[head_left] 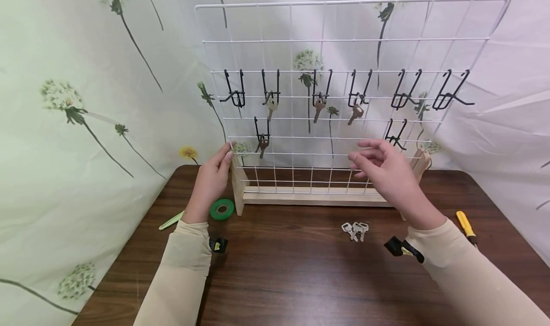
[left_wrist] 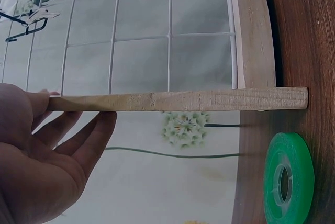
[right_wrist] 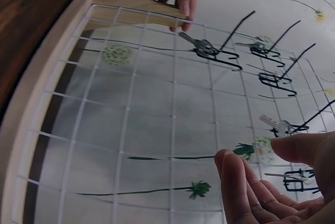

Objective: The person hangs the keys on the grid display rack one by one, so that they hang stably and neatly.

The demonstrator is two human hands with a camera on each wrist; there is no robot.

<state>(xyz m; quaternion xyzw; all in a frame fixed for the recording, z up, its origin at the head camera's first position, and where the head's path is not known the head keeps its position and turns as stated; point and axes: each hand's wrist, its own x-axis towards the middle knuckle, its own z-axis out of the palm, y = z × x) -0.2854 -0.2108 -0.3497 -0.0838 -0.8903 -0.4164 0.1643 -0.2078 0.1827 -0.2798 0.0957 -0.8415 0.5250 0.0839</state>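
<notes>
My left hand (head_left: 212, 175) grips the left wooden upright (left_wrist: 178, 100) of a stand, thumb on one side and fingers on the other. The stand bears a white wire grid (head_left: 311, 153) with black hooks. My right hand (head_left: 382, 168) hovers in front of the grid's lower right part, fingers loosely bent, thumb apart from them, with nothing held. Near it is a lower right hook (head_left: 396, 137). Keys hang on several hooks, among them a silver key (head_left: 271, 107), a bronze-looking key (head_left: 319, 109), another key (head_left: 355, 114) and one lower left (head_left: 263, 147).
Several loose keys (head_left: 355, 230) lie on the brown table (head_left: 275, 273) before the stand. Green tape (head_left: 222, 209) and a pale green tool (head_left: 171, 221) lie at left. A yellow-handled screwdriver (head_left: 466, 226) is at right. A flower-printed cloth (head_left: 107, 140) hangs behind.
</notes>
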